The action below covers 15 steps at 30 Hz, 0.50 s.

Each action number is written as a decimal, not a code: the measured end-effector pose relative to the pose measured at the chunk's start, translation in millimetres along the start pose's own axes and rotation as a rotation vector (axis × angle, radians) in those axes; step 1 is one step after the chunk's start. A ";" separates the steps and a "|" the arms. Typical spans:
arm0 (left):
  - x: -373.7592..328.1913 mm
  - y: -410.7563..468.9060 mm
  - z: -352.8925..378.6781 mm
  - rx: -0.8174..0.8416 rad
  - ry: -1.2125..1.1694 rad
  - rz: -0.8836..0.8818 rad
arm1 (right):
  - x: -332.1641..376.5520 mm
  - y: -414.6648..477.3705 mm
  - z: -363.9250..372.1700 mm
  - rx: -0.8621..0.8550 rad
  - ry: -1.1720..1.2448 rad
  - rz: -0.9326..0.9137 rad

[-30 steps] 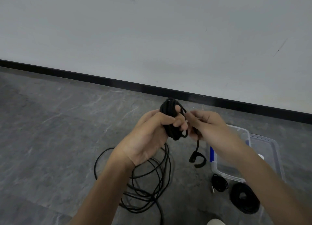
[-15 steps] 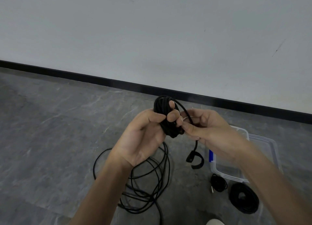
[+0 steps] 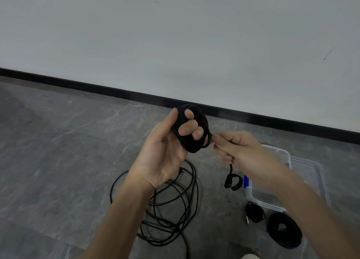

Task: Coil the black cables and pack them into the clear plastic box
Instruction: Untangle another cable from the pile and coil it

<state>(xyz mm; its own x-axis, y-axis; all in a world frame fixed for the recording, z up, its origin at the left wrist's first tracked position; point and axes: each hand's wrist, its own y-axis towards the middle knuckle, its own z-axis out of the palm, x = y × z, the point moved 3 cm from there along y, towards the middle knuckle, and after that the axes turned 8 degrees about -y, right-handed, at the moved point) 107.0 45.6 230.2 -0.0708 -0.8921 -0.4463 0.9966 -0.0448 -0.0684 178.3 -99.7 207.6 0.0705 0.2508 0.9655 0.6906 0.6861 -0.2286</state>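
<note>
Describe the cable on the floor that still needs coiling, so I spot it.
On the grey floor, look below the left hand. The loose cable sprawls there in wide tangled loops, unlike the two tight coils beside the clear box.

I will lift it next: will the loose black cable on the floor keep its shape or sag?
Probably it sags: the loose cable lies in thin, uneven loops on the floor. The loops cross each other, so they may tangle when lifted. Being thin, it is likely light.
</note>
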 end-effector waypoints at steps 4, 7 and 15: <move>0.9 -0.3 1.2 -0.002 0.093 -0.034 | 0.9 1.8 -5.8 -0.209 -0.001 -0.006; 5.0 -0.4 2.7 0.016 0.159 -0.071 | 1.3 1.8 -10.4 -0.328 -0.005 -0.018; 5.6 0.1 7.1 0.025 0.219 -0.063 | 2.0 -1.9 -9.9 -0.335 -0.170 -0.029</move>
<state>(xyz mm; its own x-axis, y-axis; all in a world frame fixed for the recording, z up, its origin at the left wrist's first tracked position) 106.9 37.4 234.0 -0.1372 -0.7685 -0.6249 0.9905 -0.1106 -0.0814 184.2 -107.3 211.2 -0.0536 0.3638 0.9299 0.8896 0.4403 -0.1210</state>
